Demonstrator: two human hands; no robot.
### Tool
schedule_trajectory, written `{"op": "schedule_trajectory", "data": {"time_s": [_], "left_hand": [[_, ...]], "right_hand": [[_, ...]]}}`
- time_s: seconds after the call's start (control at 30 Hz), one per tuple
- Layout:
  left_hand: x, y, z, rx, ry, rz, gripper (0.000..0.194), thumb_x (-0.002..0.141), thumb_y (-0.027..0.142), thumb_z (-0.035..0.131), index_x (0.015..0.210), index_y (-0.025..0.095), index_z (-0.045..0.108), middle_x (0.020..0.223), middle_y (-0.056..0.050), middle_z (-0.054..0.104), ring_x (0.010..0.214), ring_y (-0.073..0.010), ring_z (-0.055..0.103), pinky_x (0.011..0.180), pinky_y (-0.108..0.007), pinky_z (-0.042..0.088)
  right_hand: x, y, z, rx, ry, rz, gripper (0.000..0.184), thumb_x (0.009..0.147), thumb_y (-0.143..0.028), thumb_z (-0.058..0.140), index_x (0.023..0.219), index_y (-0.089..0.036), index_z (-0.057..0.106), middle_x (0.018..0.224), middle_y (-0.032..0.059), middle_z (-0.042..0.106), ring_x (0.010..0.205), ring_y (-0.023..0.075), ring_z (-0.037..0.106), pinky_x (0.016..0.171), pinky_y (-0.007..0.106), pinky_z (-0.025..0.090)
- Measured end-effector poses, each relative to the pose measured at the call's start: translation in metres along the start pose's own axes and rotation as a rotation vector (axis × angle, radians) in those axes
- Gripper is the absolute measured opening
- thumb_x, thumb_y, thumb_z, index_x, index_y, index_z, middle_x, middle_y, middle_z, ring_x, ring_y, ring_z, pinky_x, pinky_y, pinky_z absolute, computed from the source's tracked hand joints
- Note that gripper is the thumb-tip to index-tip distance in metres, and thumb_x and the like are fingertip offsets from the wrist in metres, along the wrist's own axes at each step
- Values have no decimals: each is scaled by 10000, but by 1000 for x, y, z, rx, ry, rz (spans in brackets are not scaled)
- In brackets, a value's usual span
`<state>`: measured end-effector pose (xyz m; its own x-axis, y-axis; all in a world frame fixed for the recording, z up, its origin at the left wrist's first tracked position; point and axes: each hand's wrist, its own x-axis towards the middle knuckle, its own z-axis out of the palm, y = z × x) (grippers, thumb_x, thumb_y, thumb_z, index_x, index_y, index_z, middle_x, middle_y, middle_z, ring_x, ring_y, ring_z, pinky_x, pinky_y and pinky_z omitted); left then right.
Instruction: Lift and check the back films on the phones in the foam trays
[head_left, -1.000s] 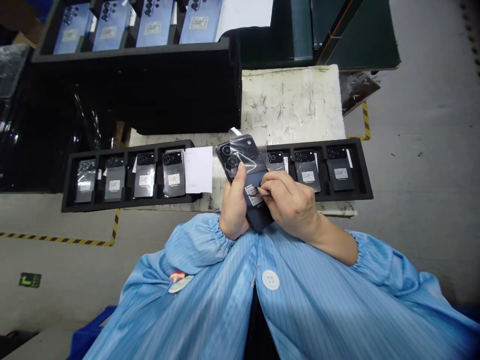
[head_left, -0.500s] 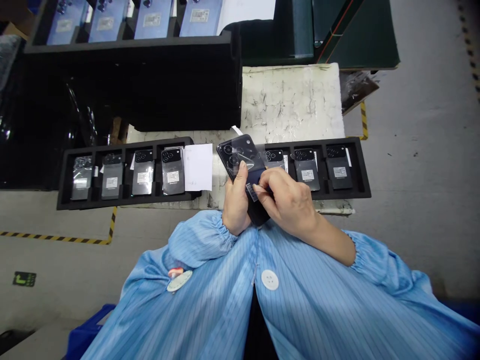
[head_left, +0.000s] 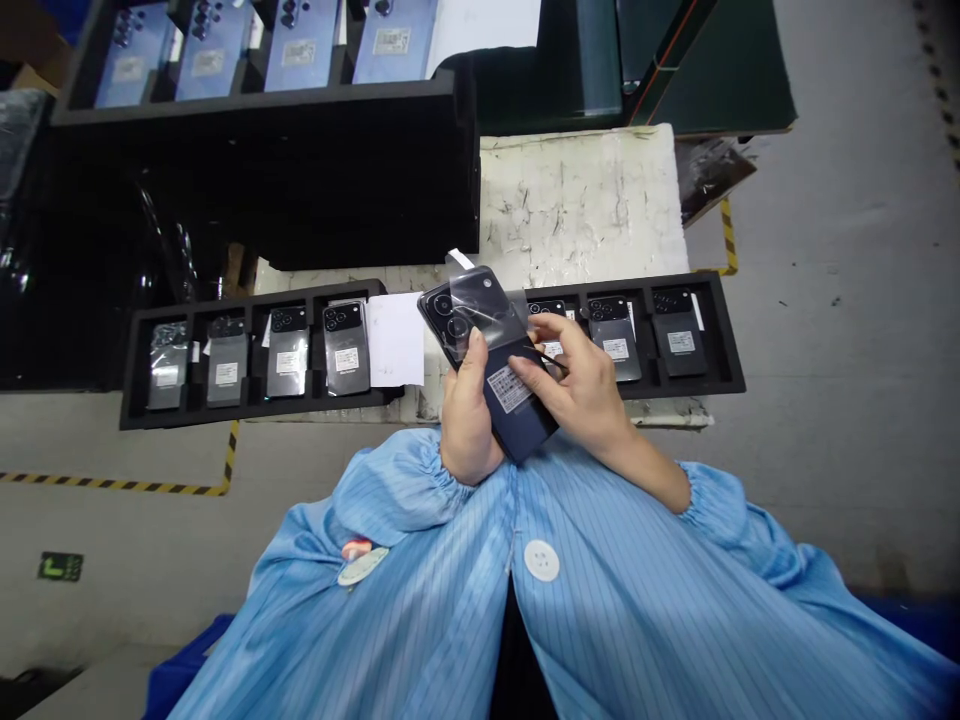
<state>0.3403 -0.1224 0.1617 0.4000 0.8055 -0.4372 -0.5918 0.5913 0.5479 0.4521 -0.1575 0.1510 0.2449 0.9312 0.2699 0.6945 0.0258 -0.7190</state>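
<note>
And here's the phone (head_left: 529,430), tilted up in front of my blue coat (head_left: 420,620), my left hand (head_left: 471,415) closed around its side, thumb beside the clear film (head_left: 487,310) over the cameras. My right hand (head_left: 581,385) is at the other side, thumb at the label (head_left: 510,389), fingers curled, though whether they're pinching anything I can't tell. Beyond lie the left tray (head_left: 129,405) and right tray (head_left: 736,365), holding more phones (head_left: 346,350).

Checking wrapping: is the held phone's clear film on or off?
Partly on: film crosses the phone near its cameras, overhanging an edge.
</note>
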Motion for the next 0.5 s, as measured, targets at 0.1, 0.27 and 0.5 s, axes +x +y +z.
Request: {"op": "schedule_trajectory", "data": {"time_s": [0.1,0.27,0.5], "left_hand": [[1,-2,0,8,12,13,377,883,462,497,1043,149,633,1121,-88,652,1176,-250,551,1009,-380,440],[1,-4,-3,41,14,4,362,876,460,513,1041,167,649,1091,-67,667,1167,-239,559,993,-357,453],[1,-1,-5,-10,-12,-187,384,889,492,457,947,175,664,995,-78,690,1096,-254,603,918,-385,506]], "right_hand": [[0,2,1,29,-67,88,478,860,-542,530,1152,-165,565,859,38,650,732,150,619,642,265,464],[3,-2,0,-2,-126,113,669,670,-666,665,1088,-149,593,818,39,644,682,160,582,607,264,428],[3,6,-3,207,-106,100,380,901,-448,509,723,-136,631,629,-7,542,578,84,477,553,216,366]]}}
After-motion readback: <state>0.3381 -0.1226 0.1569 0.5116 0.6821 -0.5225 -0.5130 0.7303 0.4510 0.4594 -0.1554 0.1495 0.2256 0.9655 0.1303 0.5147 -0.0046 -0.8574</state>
